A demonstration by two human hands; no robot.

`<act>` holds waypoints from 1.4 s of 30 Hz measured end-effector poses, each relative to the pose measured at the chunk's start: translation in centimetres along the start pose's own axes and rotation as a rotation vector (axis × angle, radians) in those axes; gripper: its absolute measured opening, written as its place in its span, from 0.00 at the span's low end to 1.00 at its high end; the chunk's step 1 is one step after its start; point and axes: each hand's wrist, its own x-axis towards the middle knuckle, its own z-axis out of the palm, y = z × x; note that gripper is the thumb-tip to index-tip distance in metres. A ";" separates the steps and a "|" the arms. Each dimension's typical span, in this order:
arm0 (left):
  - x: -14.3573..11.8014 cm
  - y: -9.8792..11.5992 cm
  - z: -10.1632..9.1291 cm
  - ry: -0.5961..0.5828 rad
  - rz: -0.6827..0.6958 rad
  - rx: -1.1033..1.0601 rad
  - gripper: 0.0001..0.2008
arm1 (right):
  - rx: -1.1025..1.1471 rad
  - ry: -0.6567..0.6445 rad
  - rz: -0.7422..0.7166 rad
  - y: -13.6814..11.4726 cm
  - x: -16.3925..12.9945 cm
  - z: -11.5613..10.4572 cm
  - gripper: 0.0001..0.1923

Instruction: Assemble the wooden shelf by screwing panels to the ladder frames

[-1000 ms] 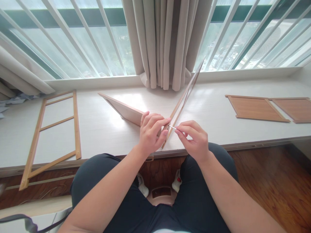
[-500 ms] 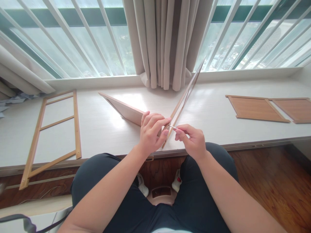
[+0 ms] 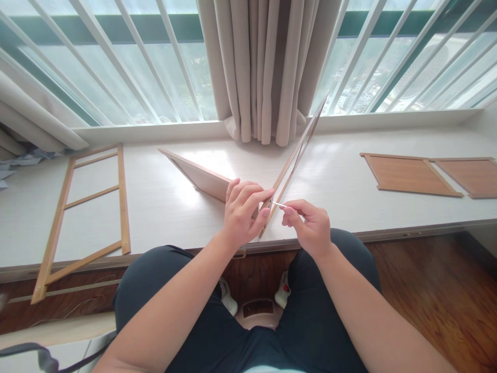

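Observation:
My left hand (image 3: 245, 211) is closed over the near end of a wooden panel (image 3: 202, 178), where it meets a narrow wooden frame (image 3: 289, 167). Panel and frame both stand on edge and spread apart in a V away from me. Between the thumb and fingers of my right hand (image 3: 309, 224) is a thin metal rod (image 3: 278, 204), its far end pointing at the wood beside my left fingertips. What sort of tool it is cannot be made out, since my fingers cover its other end. Whether its tip touches the wood is too small to tell.
A ladder-like wooden frame (image 3: 123, 207) lies at the left, partly over the edge of the white ledge (image 3: 330, 191). Two brown panels (image 3: 411, 173) lie at the right. A beige curtain (image 3: 260, 72) hangs behind the upright pieces, between barred windows.
My right hand has shifted slightly to the right, drawing the metal rod a little away from my left fingers. My left hand and the wooden pieces stay practically in place.

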 end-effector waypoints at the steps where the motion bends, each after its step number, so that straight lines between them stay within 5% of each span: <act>1: 0.0 0.0 0.0 -0.001 -0.003 0.003 0.19 | -0.007 0.005 -0.005 0.1 -0.1 0.0 0.09; 31: 0.1 0.1 0.1 -0.003 -0.015 0.007 0.21 | -0.236 0.043 -0.356 -0.4 1.2 -0.4 0.06; 36: 0.0 0.1 0.2 0.001 -0.009 0.008 0.20 | -0.190 0.012 -0.303 -0.2 1.1 -0.4 0.03; 42: 0.0 -0.1 0.2 0.030 0.018 -0.037 0.18 | -0.021 -0.026 -0.050 0.0 0.6 0.0 0.08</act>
